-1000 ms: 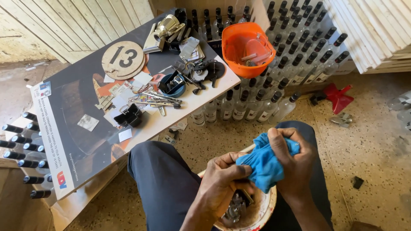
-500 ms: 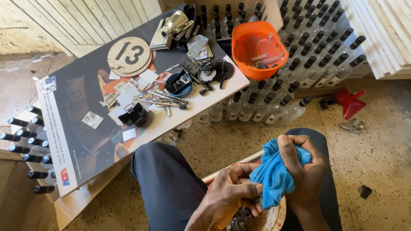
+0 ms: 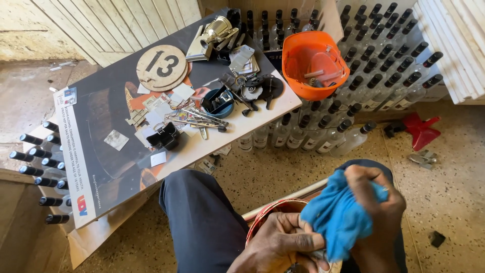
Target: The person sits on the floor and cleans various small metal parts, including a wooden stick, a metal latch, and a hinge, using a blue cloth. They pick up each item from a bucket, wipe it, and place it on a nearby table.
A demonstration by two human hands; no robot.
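The blue cloth (image 3: pixel 337 217) sits low in the frame, over the person's lap, bunched in the right hand (image 3: pixel 376 202), whose fingers are closed around its upper folds. The left hand (image 3: pixel 280 241) lies just beside it, fingers curled at the cloth's lower edge, seemingly pinching a small metal part there; what exactly it grips is too hidden to tell. Both hands work over the round bowl (image 3: pixel 275 208) with a red rim resting on the knees.

Compared with a second ago, the cloth has been drawn up and wrapped tighter around the right fingers, and the left hand has moved from inside the bowl up to the cloth's edge. The bowl's contents, visible before, are now mostly out of frame at the bottom. This suggests one piece is out of the bowl and is being rubbed.

Ahead stands a board (image 3: pixel 106 108) laid over rows of clear bottles (image 3: pixel 323 132), strewn with keys (image 3: pixel 194 121), a round wooden number disc (image 3: pixel 161 67) and an orange helmet (image 3: pixel 308 65) holding oddments. A red object (image 3: pixel 422 129) lies on the floor to the right.
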